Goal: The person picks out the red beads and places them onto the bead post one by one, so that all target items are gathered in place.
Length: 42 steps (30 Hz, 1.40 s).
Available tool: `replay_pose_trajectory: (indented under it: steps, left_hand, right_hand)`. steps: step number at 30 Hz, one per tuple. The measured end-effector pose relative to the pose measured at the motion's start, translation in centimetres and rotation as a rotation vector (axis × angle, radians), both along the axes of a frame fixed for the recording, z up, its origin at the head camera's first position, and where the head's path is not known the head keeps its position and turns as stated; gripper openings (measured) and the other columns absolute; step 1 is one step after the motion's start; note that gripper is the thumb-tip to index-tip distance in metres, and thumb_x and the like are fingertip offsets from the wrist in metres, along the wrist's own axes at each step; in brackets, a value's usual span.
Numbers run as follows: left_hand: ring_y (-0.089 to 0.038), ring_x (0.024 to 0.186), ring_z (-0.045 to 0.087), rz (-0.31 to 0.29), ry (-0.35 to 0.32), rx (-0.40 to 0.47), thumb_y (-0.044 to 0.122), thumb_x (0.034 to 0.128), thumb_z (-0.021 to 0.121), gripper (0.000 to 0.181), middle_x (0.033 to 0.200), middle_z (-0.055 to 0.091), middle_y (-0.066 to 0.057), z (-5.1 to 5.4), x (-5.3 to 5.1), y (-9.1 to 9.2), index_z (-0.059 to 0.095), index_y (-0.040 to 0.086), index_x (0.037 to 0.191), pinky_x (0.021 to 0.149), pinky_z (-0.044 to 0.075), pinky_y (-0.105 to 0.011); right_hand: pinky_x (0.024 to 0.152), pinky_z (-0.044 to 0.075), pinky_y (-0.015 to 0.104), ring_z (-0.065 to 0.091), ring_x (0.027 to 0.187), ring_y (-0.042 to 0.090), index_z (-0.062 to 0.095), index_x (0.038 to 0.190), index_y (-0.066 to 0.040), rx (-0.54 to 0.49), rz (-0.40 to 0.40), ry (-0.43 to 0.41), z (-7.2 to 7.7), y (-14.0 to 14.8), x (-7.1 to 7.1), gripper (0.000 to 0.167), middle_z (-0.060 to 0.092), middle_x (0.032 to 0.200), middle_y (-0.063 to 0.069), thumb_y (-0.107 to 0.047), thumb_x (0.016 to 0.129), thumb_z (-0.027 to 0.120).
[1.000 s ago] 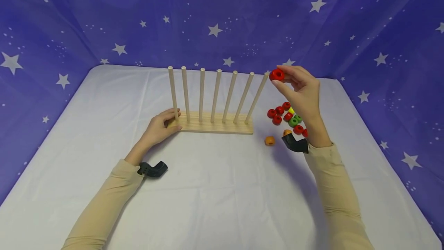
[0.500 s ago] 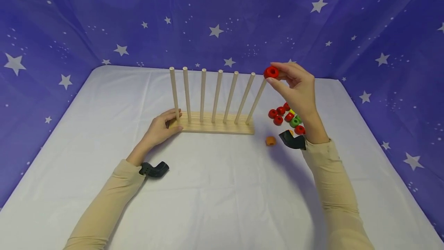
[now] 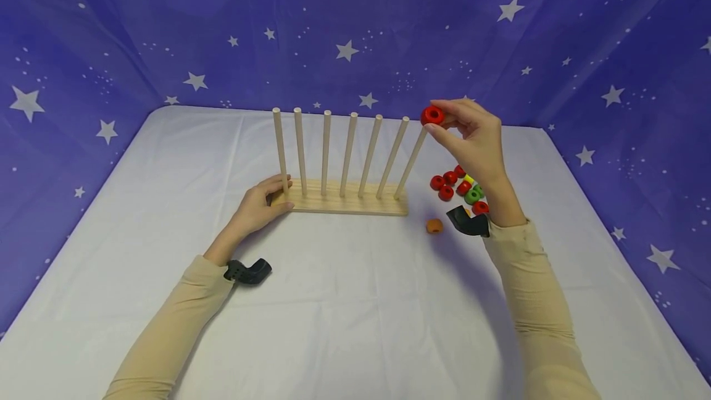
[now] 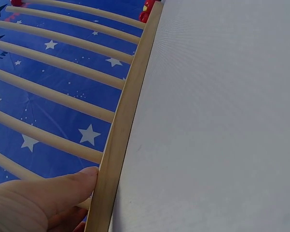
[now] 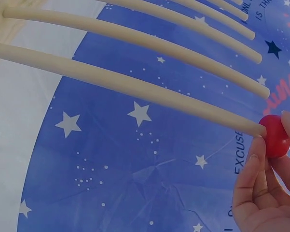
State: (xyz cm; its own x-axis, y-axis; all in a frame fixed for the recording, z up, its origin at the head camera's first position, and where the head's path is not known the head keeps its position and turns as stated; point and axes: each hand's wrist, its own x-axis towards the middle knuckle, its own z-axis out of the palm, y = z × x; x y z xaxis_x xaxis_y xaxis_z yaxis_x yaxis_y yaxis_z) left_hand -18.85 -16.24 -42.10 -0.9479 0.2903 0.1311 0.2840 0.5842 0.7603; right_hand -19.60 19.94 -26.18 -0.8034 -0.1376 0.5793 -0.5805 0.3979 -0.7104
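A wooden peg stand [image 3: 350,204] with a row of upright pegs stands mid-table. My left hand [image 3: 258,205] grips the left end of its base, thumb along the front edge and fingers behind the end peg; the left wrist view shows the thumb [image 4: 82,183] against the base. My right hand [image 3: 472,137] pinches a red bead [image 3: 432,115] between thumb and fingers at the top of the rightmost peg [image 3: 411,162]. In the right wrist view the red bead [image 5: 276,137] meets the peg's tip; whether the tip is inside the hole is hidden.
Right of the stand lie several red beads [image 3: 446,193], green beads [image 3: 473,196] and a yellow one [image 3: 469,179]. An orange bead [image 3: 434,226] lies nearer the front; another is mostly hidden behind the black wrist mount [image 3: 468,222]. A starry blue curtain [image 3: 311,23] hangs behind the table.
My right hand has moved left with the red bead, from beside the rightmost peg to its top. The left hand has stayed on the base.
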Motion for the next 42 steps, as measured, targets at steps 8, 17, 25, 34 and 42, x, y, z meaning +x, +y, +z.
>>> replay_pose_trajectory:
  steps: [8, 17, 25, 34, 42]
  left_hand:
    - [-0.039, 0.136, 0.036, 0.010, -0.009, 0.003, 0.007, 0.0841, 0.067, 0.048, 0.144, 0.043, -0.021, 0.0, 0.3, -0.3, 0.053, -0.006, 0.128, 0.111, 0.036, -0.049]
    - [-0.038, 0.137, 0.036, 0.004, -0.011, 0.011, 0.007, 0.0847, 0.066, 0.048, 0.145, 0.043, -0.020, 0.0, 0.2, -0.2, 0.053, -0.005, 0.129, 0.111, 0.036, -0.048]
    - [-0.039, 0.136, 0.036, 0.006, -0.001, -0.003, 0.008, 0.0843, 0.067, 0.048, 0.144, 0.043, -0.021, 0.0, -0.1, -0.1, 0.053, -0.006, 0.128, 0.112, 0.035, -0.049]
    - [-0.039, 0.136, 0.037, -0.003, 0.008, 0.008, 0.007, 0.0843, 0.067, 0.048, 0.143, 0.044, -0.021, 0.0, -0.1, 0.0, 0.053, -0.006, 0.128, 0.112, 0.034, -0.049]
    - [-0.039, 0.136, 0.036, -0.002, 0.014, 0.006, 0.007, 0.0844, 0.066, 0.048, 0.143, 0.044, -0.021, 0.0, 0.0, 0.0, 0.052, -0.006, 0.128, 0.111, 0.035, -0.049]
  right_hand:
    - [0.077, 0.051, 0.008, 0.059, 0.078, 0.000, 0.065, 0.113, 0.006, -0.026, 0.035, -0.005, -0.7, -0.2, -0.2, 0.034, 0.059, 0.089, -0.016, 0.001, 0.080, 0.069]
    - [0.076, 0.051, 0.009, 0.060, 0.077, 0.000, 0.066, 0.114, 0.000, 0.015, 0.001, -0.070, -1.0, -0.1, -0.4, 0.032, 0.060, 0.092, -0.015, -0.006, 0.082, 0.069]
    - [0.076, 0.051, 0.009, 0.060, 0.078, 0.000, 0.066, 0.115, 0.001, 0.035, -0.005, -0.085, -0.8, 0.1, -0.4, 0.033, 0.060, 0.094, -0.016, -0.007, 0.083, 0.069]
    - [0.072, 0.049, 0.008, 0.058, 0.074, -0.002, 0.069, 0.106, -0.002, 0.180, -0.040, -0.138, -1.5, 0.3, -0.6, 0.026, 0.066, 0.098, 0.010, -0.013, 0.082, 0.071]
    - [0.074, 0.050, 0.010, 0.060, 0.074, -0.002, 0.070, 0.105, -0.004, 0.211, -0.002, -0.227, -4.0, 0.4, -0.6, 0.026, 0.067, 0.098, 0.014, -0.016, 0.082, 0.072]
